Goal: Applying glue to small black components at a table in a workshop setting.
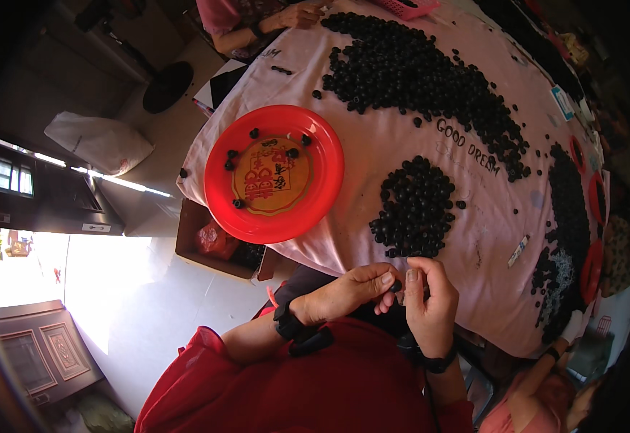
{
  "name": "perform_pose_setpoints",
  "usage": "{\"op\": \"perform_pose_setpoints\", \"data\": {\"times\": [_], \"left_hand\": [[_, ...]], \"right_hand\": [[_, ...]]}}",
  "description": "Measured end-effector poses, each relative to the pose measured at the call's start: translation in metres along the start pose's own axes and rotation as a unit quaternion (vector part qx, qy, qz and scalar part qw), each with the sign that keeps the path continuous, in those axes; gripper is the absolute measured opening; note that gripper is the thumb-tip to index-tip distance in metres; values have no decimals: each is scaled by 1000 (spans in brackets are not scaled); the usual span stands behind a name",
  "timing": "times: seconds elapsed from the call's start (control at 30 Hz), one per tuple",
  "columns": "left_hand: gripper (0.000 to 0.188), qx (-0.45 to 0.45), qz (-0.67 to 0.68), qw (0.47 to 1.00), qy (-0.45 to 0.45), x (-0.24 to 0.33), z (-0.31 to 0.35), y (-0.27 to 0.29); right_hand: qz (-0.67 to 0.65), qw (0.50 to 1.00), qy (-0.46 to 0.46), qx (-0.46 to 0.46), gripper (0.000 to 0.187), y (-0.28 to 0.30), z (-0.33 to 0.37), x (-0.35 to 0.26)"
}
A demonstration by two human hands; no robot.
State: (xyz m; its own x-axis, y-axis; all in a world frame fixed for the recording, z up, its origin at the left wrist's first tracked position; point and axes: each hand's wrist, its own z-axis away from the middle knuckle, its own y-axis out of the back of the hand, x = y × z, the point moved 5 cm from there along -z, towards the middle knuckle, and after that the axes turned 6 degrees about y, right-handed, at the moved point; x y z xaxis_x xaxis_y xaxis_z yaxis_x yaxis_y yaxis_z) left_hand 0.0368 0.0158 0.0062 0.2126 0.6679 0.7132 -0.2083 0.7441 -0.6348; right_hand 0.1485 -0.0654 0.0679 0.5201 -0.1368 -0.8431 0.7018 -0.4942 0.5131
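Note:
My left hand is closed in a pinch, with a small black round piece between thumb and fingers. Close beside it, my right hand is also pinched, thumb against forefinger. Whatever it grips is too small to make out. Both hands are just off the table's near edge, above my lap. Just beyond them lies a small pile of similar black round pieces on the pink cloth. To the left, a red plate with a yellow centre and red printed designs carries several of these pieces, spread apart.
A larger heap of black pieces spreads across the far side. Another dark heap, with red plates beside it, lies at right. Co-workers' arms show at the upper left and lower right. A cardboard box stands below the table's left edge.

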Motion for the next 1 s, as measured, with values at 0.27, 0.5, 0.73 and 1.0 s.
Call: {"op": "perform_pose_setpoints", "data": {"times": [0.27,0.5,0.73,1.0], "left_hand": [[38,5,-13,1000,-3,1,1,-1],[39,7,-23,1000,0,2,2,-1],[37,2,-30,1000,-6,2,2,-1],[38,6,-29,1000,-1,3,3,-2]], "right_hand": [[103,993,61,25,13,0,-3,-7],[107,992,66,25,14,0,-3,-8],[104,993,59,25,14,0,-2,-8],[105,992,59,26,14,0,-2,-8]]}}
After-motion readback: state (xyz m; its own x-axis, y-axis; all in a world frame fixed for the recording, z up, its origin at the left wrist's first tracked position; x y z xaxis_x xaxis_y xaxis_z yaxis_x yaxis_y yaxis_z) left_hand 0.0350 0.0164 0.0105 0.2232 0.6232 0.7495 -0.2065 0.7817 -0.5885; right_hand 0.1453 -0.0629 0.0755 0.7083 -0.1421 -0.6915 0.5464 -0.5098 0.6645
